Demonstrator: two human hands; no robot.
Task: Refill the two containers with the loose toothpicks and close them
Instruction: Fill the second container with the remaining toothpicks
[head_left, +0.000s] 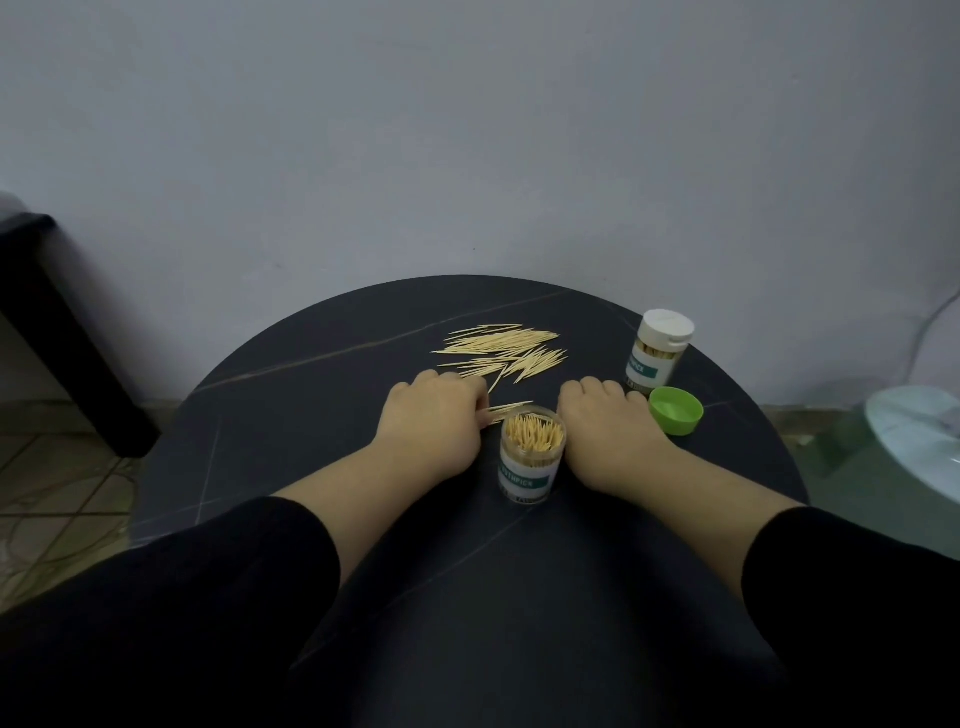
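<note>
An open clear container (531, 457), packed with upright toothpicks, stands on the round dark table (311, 415) between my hands. My left hand (434, 415) rests just left of it, fingers curled around a small bundle of toothpicks (511, 409) whose tips stick out to the right. My right hand (605, 421) lies to the container's right with its fingers curled down on the table; nothing shows in it. A pile of loose toothpicks (504, 353) lies beyond my hands. A second container (658, 351) with a white lid on stands at the far right. A green lid (676, 409) lies upside down beside it.
A grey wall rises right behind the table. A dark piece of furniture (57, 332) stands at the left on a tiled floor. A pale round object (919, 441) sits at the right edge, below the table level.
</note>
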